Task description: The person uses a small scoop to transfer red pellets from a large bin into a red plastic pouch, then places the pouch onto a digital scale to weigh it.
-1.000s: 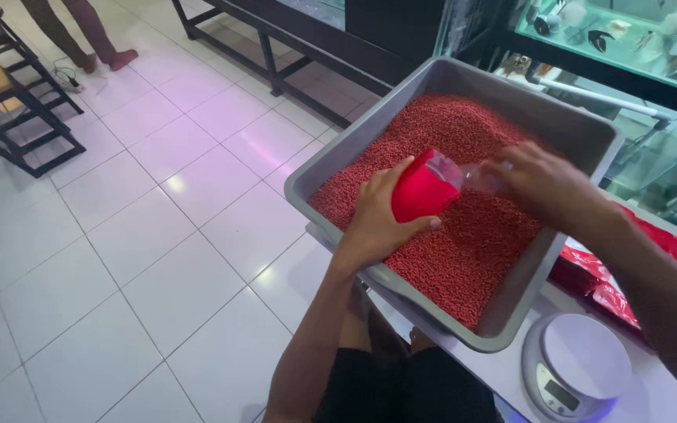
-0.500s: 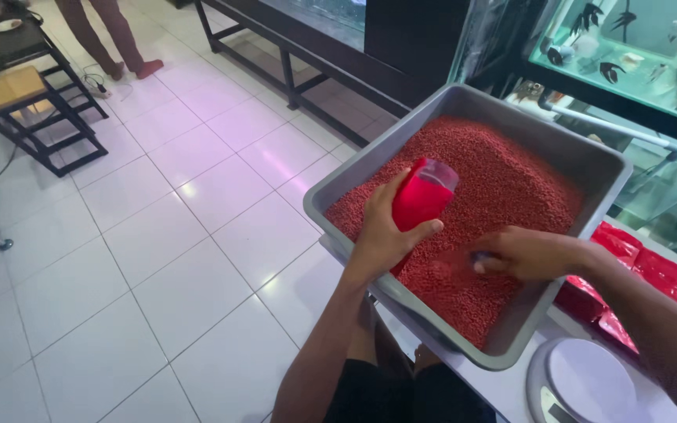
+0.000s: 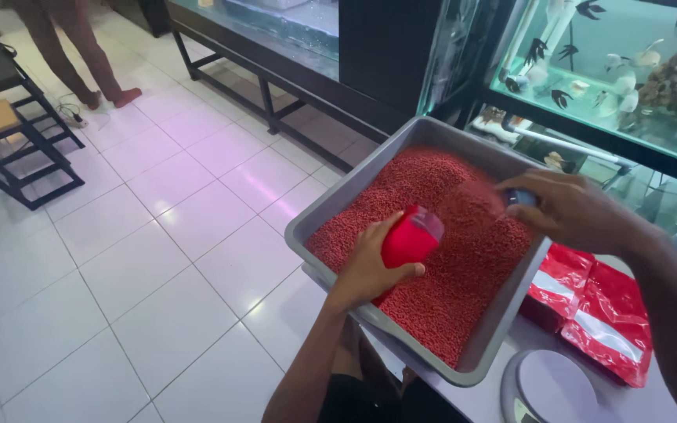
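Red pouch, filled and open at its top, sits upright in the grip of the left hand, whose fingers wrap its lower half and thumb presses along its side. It hangs just above the bed of red pellets that fills the grey tray, near the tray's middle. The right hand hovers over the far right part of the pellets with its fingers curled around a small dark scoop; only a bit of the scoop shows, so how firmly it is pinched cannot be told, though the hand is plainly closed about it. The two hands are near each other but apart.

The tray rests at an angle on a pale surface. Just beside its right wall lie flat red foil bags, and a round white kitchen scale sits at the near edge. Behind the tray stand glass fish tanks on a dark frame. Away on the white tiled floor another person's legs show beside a black stool.
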